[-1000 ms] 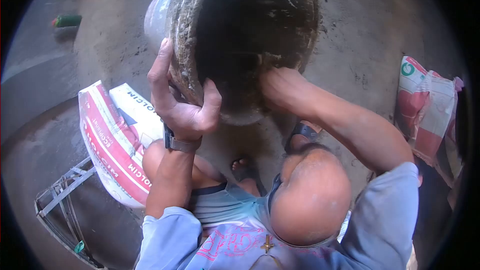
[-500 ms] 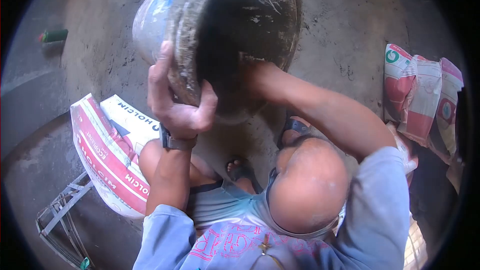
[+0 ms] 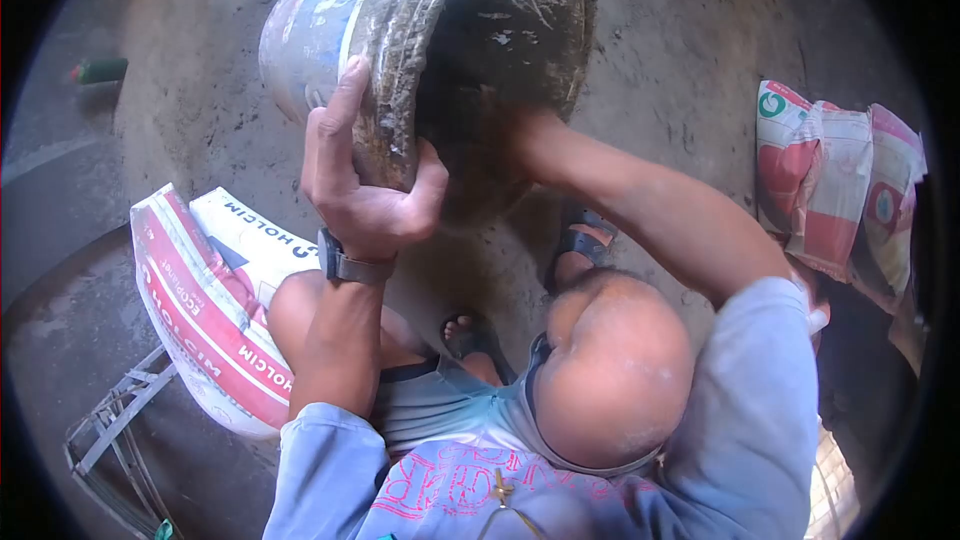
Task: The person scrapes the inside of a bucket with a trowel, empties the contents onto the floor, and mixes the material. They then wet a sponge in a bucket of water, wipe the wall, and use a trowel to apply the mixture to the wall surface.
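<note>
A worn, cement-crusted bucket (image 3: 335,25) lies tipped on its side in front of me, its dark mouth turned toward the right and toward me. My left hand (image 3: 370,185) clasps the near part of its rim, fingers along the outside and thumb at the lip. Inside the mouth is my right hand (image 3: 525,145), blurred and in shadow. Its fingers are hidden, so whether it holds anything cannot be made out.
A red and white Holcim cement bag (image 3: 215,330) is by my left leg. More crumpled bags (image 3: 835,190) stand at the right. A metal frame (image 3: 115,430) lies at lower left, and a green bottle-like object (image 3: 102,70) rests on the concrete floor (image 3: 680,60).
The bucket has turned a little, showing more of its blue-marked side. My left hand has shifted slightly with the rim; my right hand stays inside, still blurred.
</note>
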A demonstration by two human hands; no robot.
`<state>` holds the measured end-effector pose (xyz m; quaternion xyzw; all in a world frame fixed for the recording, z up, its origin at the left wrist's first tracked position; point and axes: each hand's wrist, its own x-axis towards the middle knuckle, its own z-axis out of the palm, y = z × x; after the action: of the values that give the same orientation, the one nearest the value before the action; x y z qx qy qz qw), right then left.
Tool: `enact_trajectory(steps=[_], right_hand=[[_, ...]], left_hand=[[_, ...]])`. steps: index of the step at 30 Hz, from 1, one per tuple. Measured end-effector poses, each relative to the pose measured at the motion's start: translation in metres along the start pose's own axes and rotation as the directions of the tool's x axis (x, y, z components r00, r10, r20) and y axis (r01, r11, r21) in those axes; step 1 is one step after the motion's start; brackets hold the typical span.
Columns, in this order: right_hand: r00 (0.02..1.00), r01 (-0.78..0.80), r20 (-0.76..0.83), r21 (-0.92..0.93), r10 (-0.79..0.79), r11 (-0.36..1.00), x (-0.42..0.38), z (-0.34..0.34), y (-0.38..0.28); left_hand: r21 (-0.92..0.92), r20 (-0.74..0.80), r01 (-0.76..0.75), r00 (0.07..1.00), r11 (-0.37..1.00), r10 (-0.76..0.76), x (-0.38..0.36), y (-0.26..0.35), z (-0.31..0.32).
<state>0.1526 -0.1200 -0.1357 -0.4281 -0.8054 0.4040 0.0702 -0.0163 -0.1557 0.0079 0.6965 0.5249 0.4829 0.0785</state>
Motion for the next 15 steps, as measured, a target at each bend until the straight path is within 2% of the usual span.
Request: enact_trajectory(steps=[1, 2, 4, 5, 6, 7, 8, 10, 11, 13, 14, 15], right_hand=[[0.992, 0.027, -0.127, 0.114, -0.013, 0.993, 0.015, 0.019, 0.014], [0.996, -0.003, -0.095, 0.013, 0.005, 1.0, 0.023, 0.018, 0.004], [0.963, 0.262, 0.005, -0.246, -0.269, 0.933, 0.002, -0.018, -0.009], [0.841, 0.532, 0.127, -0.368, -0.526, 0.762, -0.029, -0.055, -0.025], [0.939, 0.328, 0.197, -0.267, -0.282, 0.906, -0.051, -0.082, -0.066], [0.956, 0.082, 0.291, -0.183, -0.026, 0.98, -0.068, -0.097, -0.094], [0.953, 0.084, 0.303, -0.178, -0.027, 0.98, -0.071, -0.092, -0.094], [0.929, -0.212, 0.244, -0.261, 0.277, 0.942, -0.075, -0.09, -0.094], [0.903, -0.207, 0.315, -0.275, 0.292, 0.939, -0.063, -0.096, -0.09], [0.951, 0.071, 0.307, -0.257, 0.012, 0.964, -0.031, -0.068, -0.048], [0.949, 0.069, 0.315, -0.248, 0.013, 0.966, -0.031, -0.064, -0.044], [0.956, 0.143, 0.286, -0.255, -0.067, 0.956, -0.03, -0.065, -0.039]], left_hand=[[-0.002, -0.001, -0.001, 1.0, 1.0, 0.001, 0.001, -0.001, 0.0], [-0.041, -0.001, 0.018, 1.0, 0.999, -0.018, 0.003, -0.004, -0.003], [-0.159, -0.012, 0.077, 0.997, 0.984, -0.08, 0.005, -0.015, -0.01], [-0.212, -0.013, 0.109, 0.993, 0.971, -0.114, 0.003, -0.022, -0.013], [-0.219, -0.027, 0.111, 0.993, 0.969, -0.119, 0.004, -0.022, -0.015], [-0.223, -0.039, 0.116, 0.991, 0.968, -0.127, 0.003, -0.023, -0.016], [-0.219, -0.038, 0.128, 0.99, 0.967, -0.139, 0.002, -0.024, -0.016], [-0.258, -0.075, 0.108, 0.989, 0.96, -0.131, 0.004, -0.025, -0.011], [-0.258, -0.083, 0.103, 0.988, 0.961, -0.128, 0.005, -0.023, -0.009], [-0.097, -0.046, 0.047, 0.998, 0.994, -0.052, 0.006, -0.015, -0.005], [-0.032, -0.039, -0.016, 0.999, 0.999, 0.015, 0.009, -0.009, -0.002], [-0.029, 0.014, 0.024, 1.0, 0.999, -0.023, 0.007, -0.006, -0.002]])
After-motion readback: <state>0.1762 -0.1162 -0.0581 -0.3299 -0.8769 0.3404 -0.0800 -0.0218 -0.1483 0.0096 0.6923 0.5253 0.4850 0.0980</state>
